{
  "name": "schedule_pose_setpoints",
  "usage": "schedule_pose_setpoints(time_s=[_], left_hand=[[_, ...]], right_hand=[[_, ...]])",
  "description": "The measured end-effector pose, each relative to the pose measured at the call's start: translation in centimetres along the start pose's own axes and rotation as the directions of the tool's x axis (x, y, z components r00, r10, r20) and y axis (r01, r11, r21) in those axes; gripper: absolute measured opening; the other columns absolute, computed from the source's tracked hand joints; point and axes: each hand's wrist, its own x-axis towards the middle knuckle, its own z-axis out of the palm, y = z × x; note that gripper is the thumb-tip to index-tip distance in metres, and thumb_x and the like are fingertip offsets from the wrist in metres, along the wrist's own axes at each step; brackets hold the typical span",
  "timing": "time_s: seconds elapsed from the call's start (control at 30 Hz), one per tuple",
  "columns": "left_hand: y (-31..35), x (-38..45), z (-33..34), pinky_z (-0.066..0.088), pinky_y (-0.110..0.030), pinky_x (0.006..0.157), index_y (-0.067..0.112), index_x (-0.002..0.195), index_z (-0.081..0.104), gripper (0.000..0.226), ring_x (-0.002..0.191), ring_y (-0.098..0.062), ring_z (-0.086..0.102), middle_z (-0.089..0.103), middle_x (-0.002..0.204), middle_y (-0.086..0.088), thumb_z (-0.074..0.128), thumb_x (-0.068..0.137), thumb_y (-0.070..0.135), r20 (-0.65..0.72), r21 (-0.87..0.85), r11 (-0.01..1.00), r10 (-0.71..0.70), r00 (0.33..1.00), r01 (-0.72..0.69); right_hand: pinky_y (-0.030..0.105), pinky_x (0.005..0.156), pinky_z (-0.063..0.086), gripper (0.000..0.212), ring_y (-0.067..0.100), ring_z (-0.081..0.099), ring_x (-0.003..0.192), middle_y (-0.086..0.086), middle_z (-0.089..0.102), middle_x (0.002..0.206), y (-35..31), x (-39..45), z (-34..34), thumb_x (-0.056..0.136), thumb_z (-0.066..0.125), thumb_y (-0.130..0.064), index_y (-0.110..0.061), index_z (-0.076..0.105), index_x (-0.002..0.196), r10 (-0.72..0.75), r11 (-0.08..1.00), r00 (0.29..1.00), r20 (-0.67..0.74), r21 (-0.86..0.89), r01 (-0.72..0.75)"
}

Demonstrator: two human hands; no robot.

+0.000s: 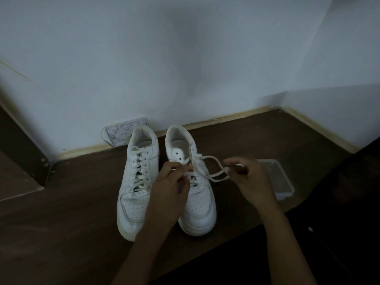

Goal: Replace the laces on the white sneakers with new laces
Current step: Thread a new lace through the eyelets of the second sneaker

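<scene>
In the dim middle of the frame, 2 white leather low-top sneakers stand side by side on a dark brown wooden table [72, 212], heels toward the white wall [144, 58] and toes toward the lower edge. The left-hand sneaker [135, 182] is laced through all its eyelets with a white lace. The right-hand sneaker [195, 194] shows bare upper eyelets near its collar, and a flat white shoelace [213, 169] runs out of its middle eyelets in a loose loop toward the right of the frame. The left hand [170, 186] lies over the tongue of the right-hand sneaker, covering its lower lacing, with thumb and forefinger pinched on the shoelace where it leaves the shoe. The right hand [248, 179] hovers just right of that sneaker, fingers curled and pinched on the far end of the loop. Behind the right hand, partly hidden by it, a clear plastic rectangular container [281, 182] sits on the table at centre right. A small patterned card [121, 132] leans against the wall behind the left-hand sneaker's heel. A pale yellow strip [226, 117] runs along the seam between table and wall.
</scene>
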Motion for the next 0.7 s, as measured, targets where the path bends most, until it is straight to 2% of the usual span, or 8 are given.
schedule_pose_setpoints(time_s=[0.07, 0.13, 0.3, 0.4, 0.47, 0.53, 0.6, 0.7], left_hand=[[-0.1, 0.1, 0.0, 0.049, -0.014, 0.081, 0.016, 0.110, 0.071, 0.025, 0.093, -0.003, 0.059, 0.057, 0.107, 0.005, 0.067, 0.088, 0.004, -0.010, 0.015, 1.000, 0.009, 1.000, -0.009], [-0.1, 0.2, -0.1, 0.047, -0.010, 0.079, 0.017, 0.106, 0.072, 0.024, 0.092, -0.001, 0.059, 0.059, 0.104, 0.006, 0.067, 0.087, 0.002, -0.030, 0.008, 1.000, 0.000, 1.000, 0.000], [-0.3, 0.4, -0.6, 0.046, -0.007, 0.078, 0.026, 0.104, 0.069, 0.029, 0.093, 0.006, 0.059, 0.062, 0.101, 0.014, 0.066, 0.088, 0.002, -0.062, -0.094, 0.991, -0.099, 0.993, 0.093], [-0.8, 0.6, -0.9, 0.046, -0.010, 0.084, 0.023, 0.106, 0.070, 0.027, 0.097, 0.004, 0.058, 0.061, 0.103, 0.014, 0.062, 0.090, 0.002, -0.112, -0.041, 0.994, -0.105, 0.988, 0.101], [-1.7, 1.2, -1.0, 0.042, -0.009, 0.088, 0.018, 0.115, 0.068, 0.035, 0.101, -0.002, 0.056, 0.058, 0.115, 0.005, 0.055, 0.092, -0.004, -0.132, 0.063, 0.998, -0.001, 0.991, 0.010], [-2.9, 2.2, -0.9, 0.045, -0.024, 0.096, 0.019, 0.130, 0.060, 0.045, 0.114, -0.017, 0.053, 0.047, 0.134, -0.007, 0.046, 0.093, -0.001, -0.065, 0.167, 0.984, 0.077, 0.995, -0.065], [-3.7, 3.0, -0.6, 0.050, -0.042, 0.094, 0.026, 0.140, 0.050, 0.051, 0.118, -0.031, 0.051, 0.034, 0.146, -0.012, 0.038, 0.093, 0.010, 0.059, 0.238, 0.968, 0.068, 0.996, -0.081], [-4.1, 3.3, 0.0, 0.052, -0.042, 0.093, 0.030, 0.143, 0.044, 0.053, 0.124, -0.028, 0.047, 0.022, 0.153, -0.008, 0.046, 0.093, 0.011, 0.150, 0.328, 0.943, -0.002, 0.989, -0.048]], right_hand=[[0.007, 0.069, 0.045, 0.021, -0.008, 0.055, 0.091, -0.019, 0.059, 0.103, -0.8, -0.3, 1.0, 0.089, 0.065, -0.020, -0.031, 0.064, 0.108, -0.030, 0.998, 0.974, 0.224, -0.044, 0.041], [0.011, 0.072, 0.043, 0.018, -0.008, 0.052, 0.093, -0.021, 0.056, 0.099, -1.1, -0.6, 2.2, 0.091, 0.063, -0.020, -0.028, 0.063, 0.107, -0.022, 0.996, 0.959, 0.283, -0.077, 0.046], [0.013, 0.071, 0.043, 0.005, 0.000, 0.058, 0.085, -0.013, 0.062, 0.089, -0.9, -0.1, 2.6, 0.093, 0.060, -0.016, -0.021, 0.063, 0.093, -0.014, 0.999, 0.987, 0.159, -0.047, 0.021], [0.026, 0.074, 0.053, 0.010, 0.009, 0.065, 0.078, -0.003, 0.066, 0.086, -0.7, 0.3, 2.4, 0.094, 0.057, -0.013, -0.022, 0.059, 0.090, 0.053, 0.982, 0.998, 0.042, 0.178, -0.059], [0.025, 0.073, 0.055, 0.011, 0.013, 0.068, 0.078, 0.002, 0.068, 0.089, -0.9, 0.5, 2.1, 0.091, 0.060, -0.007, -0.015, 0.061, 0.099, 0.077, 0.939, 0.997, -0.020, 0.337, -0.066], [0.021, 0.069, 0.055, 0.023, 0.019, 0.069, 0.078, 0.009, 0.068, 0.093, -1.0, 0.6, 1.8, 0.087, 0.065, -0.001, -0.009, 0.060, 0.109, 0.106, 0.858, 0.994, -0.033, 0.508, -0.074], [0.020, 0.067, 0.055, 0.034, 0.019, 0.070, 0.073, 0.012, 0.066, 0.093, -1.2, 0.6, 1.7, 0.084, 0.068, 0.002, -0.009, 0.057, 0.114, 0.125, 0.784, 0.992, -0.027, 0.615, -0.082], [0.026, 0.069, 0.057, 0.036, 0.021, 0.071, 0.074, 0.015, 0.067, 0.092, -1.2, 0.6, 2.1, 0.084, 0.067, 0.003, -0.014, 0.057, 0.113, 0.075, 0.791, 0.995, -0.065, 0.611, -0.020]])
